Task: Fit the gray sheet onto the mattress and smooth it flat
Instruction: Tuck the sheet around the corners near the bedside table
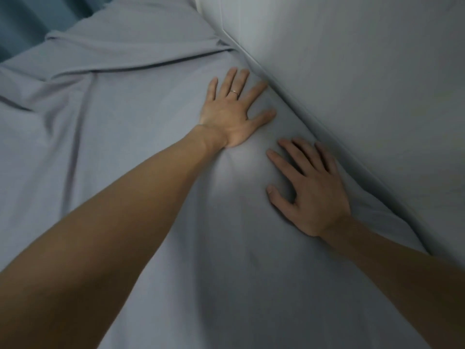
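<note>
Both the left hand (230,114) and right hand (310,187) press flat, fingers spread, gripping nothing, on the soft gray cotton sheet (125,147) draped over the mattress by the pale wall (352,71), and pushing outward risks dragging those far-left folds instead of flattening them.

I'm holding both arms extended, left hand (232,110) and right hand (310,187) lying palm-down, fingers straight and spread, left reaching further.

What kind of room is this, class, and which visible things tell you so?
Probably a bedroom: a gray sheet spread over a soft bed surface, a pale wall alongside, and a blue curtain behind.
</note>
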Available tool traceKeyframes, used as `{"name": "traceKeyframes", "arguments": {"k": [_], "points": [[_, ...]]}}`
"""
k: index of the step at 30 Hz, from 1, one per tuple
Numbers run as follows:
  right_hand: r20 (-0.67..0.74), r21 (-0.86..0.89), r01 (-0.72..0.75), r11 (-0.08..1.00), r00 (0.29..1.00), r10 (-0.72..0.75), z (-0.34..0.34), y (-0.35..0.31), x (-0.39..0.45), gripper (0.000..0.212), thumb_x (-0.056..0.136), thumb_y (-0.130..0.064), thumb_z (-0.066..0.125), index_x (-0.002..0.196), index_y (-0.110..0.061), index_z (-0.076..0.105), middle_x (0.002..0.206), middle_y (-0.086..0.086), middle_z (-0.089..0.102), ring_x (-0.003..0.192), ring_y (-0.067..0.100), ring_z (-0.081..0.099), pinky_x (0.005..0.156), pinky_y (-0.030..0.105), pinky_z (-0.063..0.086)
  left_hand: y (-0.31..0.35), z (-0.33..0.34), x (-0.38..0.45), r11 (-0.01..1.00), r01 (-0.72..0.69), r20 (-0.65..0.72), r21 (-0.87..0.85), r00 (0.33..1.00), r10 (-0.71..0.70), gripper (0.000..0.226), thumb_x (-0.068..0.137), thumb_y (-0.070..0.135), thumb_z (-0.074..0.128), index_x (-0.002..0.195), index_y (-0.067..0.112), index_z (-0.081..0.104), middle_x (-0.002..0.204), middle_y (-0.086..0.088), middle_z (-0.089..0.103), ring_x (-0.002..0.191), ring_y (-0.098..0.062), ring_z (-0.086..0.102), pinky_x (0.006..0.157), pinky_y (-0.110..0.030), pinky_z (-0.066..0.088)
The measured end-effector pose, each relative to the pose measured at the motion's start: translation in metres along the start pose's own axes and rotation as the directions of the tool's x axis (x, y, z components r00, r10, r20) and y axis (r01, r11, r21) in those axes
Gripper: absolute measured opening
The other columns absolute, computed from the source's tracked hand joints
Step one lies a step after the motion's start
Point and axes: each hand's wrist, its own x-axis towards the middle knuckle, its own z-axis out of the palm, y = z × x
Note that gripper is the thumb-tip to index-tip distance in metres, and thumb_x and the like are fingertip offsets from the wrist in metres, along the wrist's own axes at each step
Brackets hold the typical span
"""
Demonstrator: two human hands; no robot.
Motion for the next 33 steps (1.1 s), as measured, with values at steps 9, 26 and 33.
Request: {"name": "traceKeyframes", "arguments": {"k": [9,26,33], "points": [[-0.014,-0.014,0.002,1.000,1.000,-0.002,0.003,0.001,-0.002,0.062,0.093,-0.057,0.041,0.147,-0.028,0.043,0.157,-0.001,0.034,0.146,0.023,0.028,0.119,0.050,0.019,-0.013,-0.024,-0.025,0.999,0.030,-0.106,-0.024,0.994,-0.033,0.066,0.095,0.062,0.033,0.152,0.028,0.029,0.162,-0.006,0.019,0.151,-0.025,0.008,0.122,-0.044,0.005],[0.313,0.081,-0.066,0.995,0.949,0.038,-0.016,0.001,0.004,0.070,0.092,-0.065,0.035,0.154,-0.037,0.018,0.164,-0.008,0.009,0.152,0.013,-0.001,0.122,0.044,-0.005,0.004,0.021,-0.154,0.975,0.218,0.034,0.042,0.975,-0.220,0.080,0.080,0.088,0.006,0.151,0.051,0.001,0.165,0.010,-0.002,0.150,-0.014,-0.015,0.121,-0.046,-0.007],[0.150,0.006,-0.124,0.992,0.981,0.122,-0.076,0.039,-0.162,0.063,0.092,-0.037,0.046,0.151,-0.022,0.034,0.159,0.005,0.031,0.142,0.027,0.034,0.116,0.039,0.024,0.073,-0.004,-0.155,0.973,0.226,-0.094,0.035,0.971,-0.222,0.066,0.095,0.058,0.041,0.147,0.017,0.035,0.158,-0.014,0.026,0.146,-0.034,0.018,0.119,-0.049,0.013]]}}
